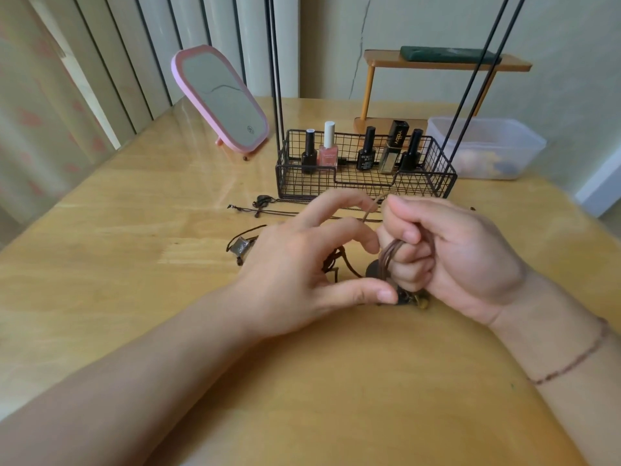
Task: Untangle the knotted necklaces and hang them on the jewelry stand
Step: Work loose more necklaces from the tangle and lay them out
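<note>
Necklaces: we count at least three cord pieces on the wooden table (111, 230); one thin necklace (268, 210) lies stretched out in front of the wire basket, a second (240, 245) with a grey pendant sits beside our left hand, and a brown cord bundle (389, 255) is in our right hand.
Mirror: one pink mirror (220, 99), tilted back, far left.
Left hand (302, 260): fingers spread and loosely bent, index tip pinching a brown strand near the right thumb; we cannot tell if the thumb touches anything.
Wire basket (364, 183): one, holding five bottles (366, 151).
Jewelry stand (430, 62): one, wooden, behind the basket, partly hidden.
Right hand (447, 250): curled tight around the bundle.
Tangle under hands: dark pendants hard to make out.
Plastic box (487, 146): one, contents blurred.
</note>
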Tool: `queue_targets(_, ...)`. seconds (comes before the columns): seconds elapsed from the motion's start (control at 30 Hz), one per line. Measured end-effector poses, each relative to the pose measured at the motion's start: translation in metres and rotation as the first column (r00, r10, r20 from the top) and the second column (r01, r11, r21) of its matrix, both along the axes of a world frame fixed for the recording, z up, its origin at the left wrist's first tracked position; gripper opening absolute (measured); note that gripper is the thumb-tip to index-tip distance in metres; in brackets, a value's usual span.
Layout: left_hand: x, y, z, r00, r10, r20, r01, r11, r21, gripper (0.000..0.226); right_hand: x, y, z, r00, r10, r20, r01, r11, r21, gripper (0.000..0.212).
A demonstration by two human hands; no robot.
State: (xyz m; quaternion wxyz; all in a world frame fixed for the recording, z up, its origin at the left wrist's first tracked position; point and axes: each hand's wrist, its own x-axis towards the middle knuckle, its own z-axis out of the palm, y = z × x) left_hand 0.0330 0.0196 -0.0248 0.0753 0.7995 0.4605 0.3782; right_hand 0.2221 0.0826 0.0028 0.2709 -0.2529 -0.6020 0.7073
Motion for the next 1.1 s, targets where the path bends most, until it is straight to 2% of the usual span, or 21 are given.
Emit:
queue_targets(0.1,0.004,0.000,0.001,0.997,0.063,-0.036,-0.060,0.995,0.075,0.031,-0.001,-0.002,0.000,1.000,-0.003,0.003,0.002,1.000,0.013,0.037)
queue_targets(0.2,0.005,-0.001,0.002,0.997,0.057,-0.042,-0.050,0.987,0.153,0.018,0.001,0.000,0.000,0.999,0.008,0.046,-0.009,1.000,0.028,0.036)
queue_targets(0.3,0.001,-0.001,0.004,1.000,0.023,-0.008,-0.022,0.994,0.110,0.017,0.004,0.002,0.001,0.992,0.029,0.119,-0.034,0.999,0.041,0.036)
queue_targets(0.4,-0.007,0.002,0.003,0.985,-0.045,0.165,0.050,0.998,-0.026,0.018,0.009,0.004,0.006,0.973,0.010,0.232,-0.050,0.985,0.166,0.038)
queue_targets(0.5,-0.013,0.008,0.002,0.901,-0.083,0.426,0.138,0.985,-0.100,0.018,0.016,0.005,0.011,0.916,-0.105,0.387,-0.043,0.934,0.356,0.041)
queue_targets(0.57,-0.015,0.010,0.004,0.849,-0.089,0.520,0.162,0.982,-0.097,0.016,0.018,0.004,0.014,0.880,-0.131,0.457,-0.064,0.920,0.386,0.045)
queue_targets(0.67,-0.017,0.011,0.005,0.801,-0.139,0.582,0.215,0.975,-0.063,0.016,0.010,-0.002,0.014,0.794,-0.063,0.605,-0.164,0.935,0.313,0.059)
queue_targets(0.73,-0.017,0.010,0.008,0.779,-0.191,0.597,0.278,0.959,-0.055,0.012,0.005,-0.002,0.006,0.712,-0.083,0.697,-0.200,0.928,0.315,0.045)
queue_targets(0.77,-0.016,0.010,0.009,0.775,-0.207,0.597,0.298,0.953,-0.057,0.011,0.005,0.000,0.001,0.682,-0.168,0.712,-0.202,0.892,0.404,0.029)
queue_targets(0.8,-0.016,0.010,0.010,0.773,-0.211,0.598,0.309,0.949,-0.064,0.011,0.005,0.001,-0.001,0.678,-0.286,0.677,-0.180,0.828,0.530,0.008)
queue_targets(0.83,-0.016,0.009,0.011,0.771,-0.208,0.601,0.311,0.948,-0.071,0.011,0.006,0.000,0.001,0.691,-0.391,0.609,-0.163,0.736,0.657,0.018)
queue_targets(0.87,-0.016,0.009,0.011,0.770,-0.203,0.605,0.310,0.948,-0.075,0.012,0.007,0.000,0.001,0.755,-0.440,0.486,-0.113,0.643,0.757,0.032)
queue_targets(0.93,-0.016,0.009,0.012,0.759,-0.200,0.619,0.314,0.946,-0.080,0.013,0.006,-0.005,0.002,0.906,-0.392,0.159,0.095,0.556,0.826,0.039)
queue_targets(0.97,-0.016,0.009,0.012,0.753,-0.201,0.627,0.322,0.943,-0.084,0.013,0.003,-0.011,0.002,0.932,-0.358,0.048,0.155,0.515,0.843,0.033)
queue_targets(1.03,-0.016,0.008,0.013,0.744,-0.213,0.633,0.344,0.935,-0.090,0.012,-0.004,-0.015,-0.004,0.912,-0.409,-0.018,0.179,0.359,0.916,0.028)
queue_targets(1.1,-0.016,0.009,0.013,0.736,-0.243,0.632,0.381,0.920,-0.090,0.009,-0.009,-0.014,-0.011,0.892,-0.452,-0.009,0.155,0.286,0.946,0.025)
